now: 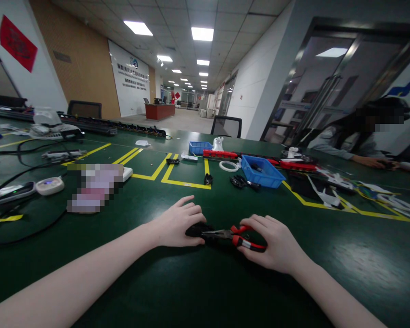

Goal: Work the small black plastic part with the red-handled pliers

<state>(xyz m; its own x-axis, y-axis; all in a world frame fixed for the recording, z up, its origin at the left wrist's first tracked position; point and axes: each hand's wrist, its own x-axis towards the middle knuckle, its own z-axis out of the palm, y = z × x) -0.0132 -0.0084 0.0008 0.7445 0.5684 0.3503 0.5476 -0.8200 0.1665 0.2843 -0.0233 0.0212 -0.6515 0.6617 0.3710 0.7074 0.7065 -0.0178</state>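
Observation:
My right hand (271,243) is closed round the red handles of a pair of long-nose pliers (225,236) that lie low over the green table (198,291). The plier jaws point left into a small black part (196,229). My left hand (177,224) rests on the table and pinches that black part with bent fingers. Both forearms reach in from the bottom edge.
A blue bin (261,172) and a smaller blue tray (198,147) stand beyond, with black parts (241,182), a white ring (228,166) and red strips (222,155). Cables and white devices (49,186) lie left. A person (358,136) works at the far right.

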